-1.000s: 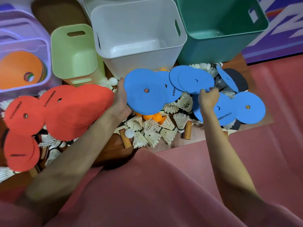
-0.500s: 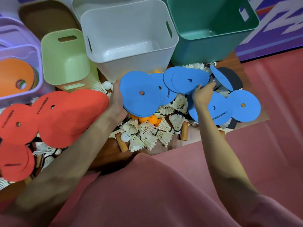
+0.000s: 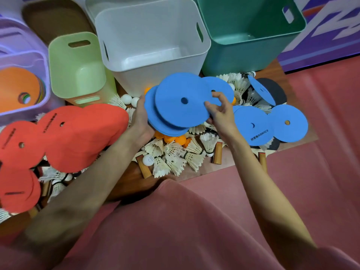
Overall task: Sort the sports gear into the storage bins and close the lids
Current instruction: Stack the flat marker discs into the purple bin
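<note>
My left hand (image 3: pixel 140 121) grips a stack of blue flat discs (image 3: pixel 175 108) by its left edge, held above the pile. My right hand (image 3: pixel 220 112) touches the stack's right edge with fingers spread loosely over a top disc. More blue discs (image 3: pixel 253 125) (image 3: pixel 288 123) lie to the right. Red discs (image 3: pixel 74 137) cover the left side. Shuttlecocks (image 3: pixel 171 154), orange balls (image 3: pixel 175 139) and white balls (image 3: pixel 126 98) lie beneath. The white bin (image 3: pixel 152 61), the teal bin (image 3: pixel 251 53) and the green bin (image 3: pixel 78 75) stand open behind.
A purple bin (image 3: pixel 23 114) at the far left holds orange and other coloured discs. A brown lid (image 3: pixel 54 18) lies behind the green bin. Wooden paddle handles (image 3: pixel 217 155) poke out of the pile. A black disc (image 3: pixel 276 90) lies at the right. Pink cloth covers the near floor.
My right hand has carried a blue disc leftward from the right-hand pile onto the stack in my left hand, and its fingers have loosened. The stack has risen slightly.
</note>
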`<state>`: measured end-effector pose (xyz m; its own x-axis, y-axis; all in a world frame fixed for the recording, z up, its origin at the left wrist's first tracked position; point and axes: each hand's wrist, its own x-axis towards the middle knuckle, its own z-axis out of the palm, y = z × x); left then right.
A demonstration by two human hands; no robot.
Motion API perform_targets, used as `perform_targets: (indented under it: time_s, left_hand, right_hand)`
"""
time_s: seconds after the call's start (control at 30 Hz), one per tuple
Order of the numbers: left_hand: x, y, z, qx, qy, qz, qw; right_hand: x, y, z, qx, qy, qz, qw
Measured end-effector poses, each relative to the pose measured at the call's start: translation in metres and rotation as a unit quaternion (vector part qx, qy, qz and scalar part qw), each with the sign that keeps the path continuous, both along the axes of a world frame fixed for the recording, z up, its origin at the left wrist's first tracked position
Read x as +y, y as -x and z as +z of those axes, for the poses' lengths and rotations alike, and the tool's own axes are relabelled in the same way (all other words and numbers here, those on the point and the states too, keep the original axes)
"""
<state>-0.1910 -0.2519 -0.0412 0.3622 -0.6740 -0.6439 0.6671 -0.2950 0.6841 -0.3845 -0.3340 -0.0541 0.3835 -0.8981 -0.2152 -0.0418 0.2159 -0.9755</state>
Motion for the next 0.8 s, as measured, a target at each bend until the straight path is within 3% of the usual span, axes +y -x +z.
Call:
perform_targets:
  time_s: [0.13, 0.27, 0.37, 0.5, 0.63, 0.7, 0.8]
  left_hand:
    - [-0.001, 0.009, 0.004, 0.025, 0.025, -0.015, 0.999]
    - [-0.001, 0.008, 0.001, 0.023, 0.016, -0.006, 1.0]
    - [-0.001, 0.007, 0.002, 0.019, 0.015, -0.007, 1.0]
    - [0.0, 0.002, 0.002, 0.011, 0.008, 0.003, 1.0]
    - [0.004, -0.003, 0.002, 0.01, 0.016, -0.005, 1.0]
    - [0.006, -0.003, 0.005, -0.004, 0.02, -0.019, 1.0]
    - [0.01, -0.004, 0.006, -0.026, 0.02, -0.027, 0.999]
  right_hand:
    - [0.011, -0.01, -0.009, 0.099, 0.075, 0.033, 0.992]
    - [0.005, -0.008, -0.017, 0.139, 0.114, 0.058, 0.982]
    - [-0.01, -0.003, -0.027, 0.2, 0.121, -0.033, 0.972]
    - [-0.042, 0.009, -0.049, 0.309, 0.043, -0.225, 0.923]
    - [-0.073, 0.014, -0.066, 0.415, -0.046, -0.204, 0.885]
    - [-0.084, 0.015, -0.074, 0.417, -0.054, -0.205, 0.884]
    - [-0.086, 0.009, -0.066, 0.342, -0.078, -0.222, 0.91]
